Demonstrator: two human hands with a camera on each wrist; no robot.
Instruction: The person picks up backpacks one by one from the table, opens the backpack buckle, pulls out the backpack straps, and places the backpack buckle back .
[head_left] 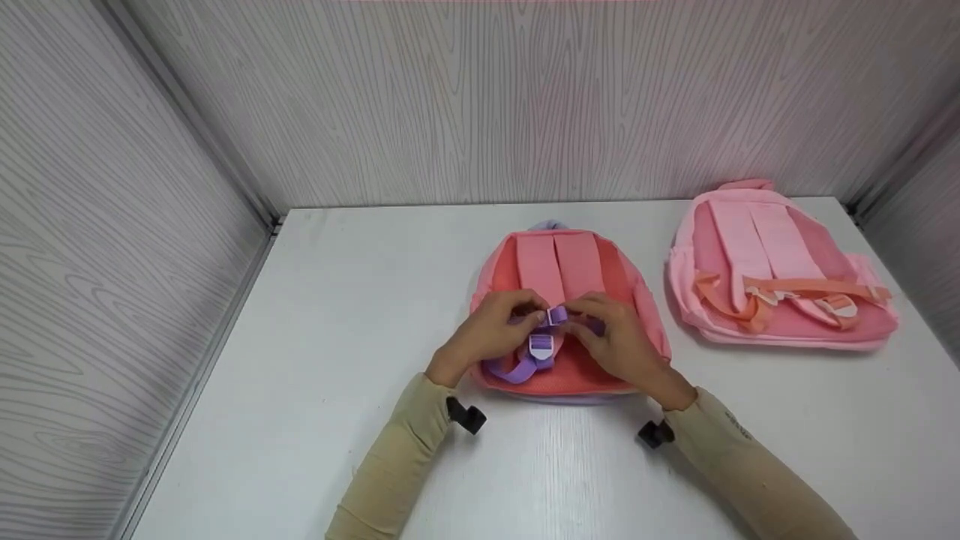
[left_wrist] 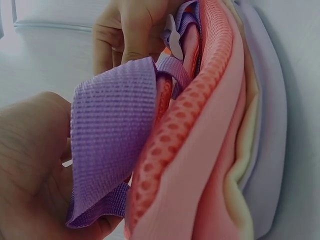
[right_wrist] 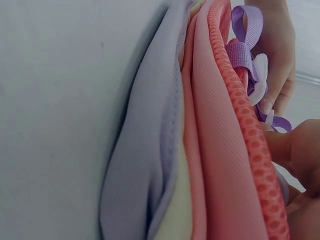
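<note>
A coral-pink child's backpack [head_left: 630, 300] lies with its shoulder straps facing up, its mesh back panel [left_wrist: 172, 125] seen edge-on in the left wrist view. Over its middle, my left hand [head_left: 491, 326] pinches a small white strap slider [head_left: 553, 316] threaded with purple webbing [left_wrist: 112, 130]. From the other side my right hand [head_left: 619, 341] holds the purple strap close to that slider, thumb and index finger together. Just below sits a second white buckle [head_left: 541, 348] with a purple strap loop [head_left: 516, 372] hanging from it. Fingers partly cover the strap in the head view.
A lighter pink backpack [head_left: 780, 247] with orange straps [head_left: 814, 286] lies to the right on the white table [head_left: 360, 300]. Grey wood-grain panels [head_left: 450, 97] stand behind and at both sides. Each wrist carries a small black camera [head_left: 467, 416].
</note>
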